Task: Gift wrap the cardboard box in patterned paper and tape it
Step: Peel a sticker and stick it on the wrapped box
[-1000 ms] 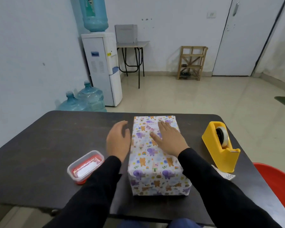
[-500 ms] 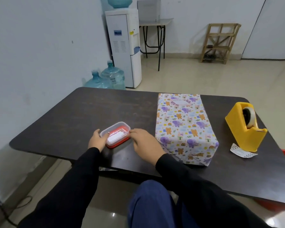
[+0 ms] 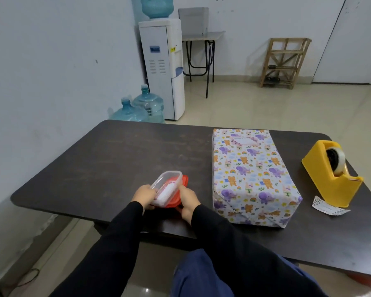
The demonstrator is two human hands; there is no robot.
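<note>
The box (image 3: 248, 174) lies wrapped in white paper printed with elephants and bears, on the dark table (image 3: 116, 159), right of centre. Neither hand touches it. My left hand (image 3: 144, 195) grips the near left side of a small clear plastic container (image 3: 166, 186) holding something white. My right hand (image 3: 187, 199) holds its red lid (image 3: 181, 192) at the near right. The clear tub is tilted up off the lid. A yellow tape dispenser (image 3: 328, 179) with a roll of clear tape stands right of the box.
A small printed paper slip (image 3: 328, 209) lies by the dispenser's near end. Beyond the table stand a water cooler (image 3: 162, 69), two blue water jugs (image 3: 141, 108), a small desk and a wooden rack (image 3: 284, 62). A red seat edge shows at far right.
Both hands left the wrapped box and went to the small container at the left. They now hold it, and the clear tub has tilted up from the red lid.
</note>
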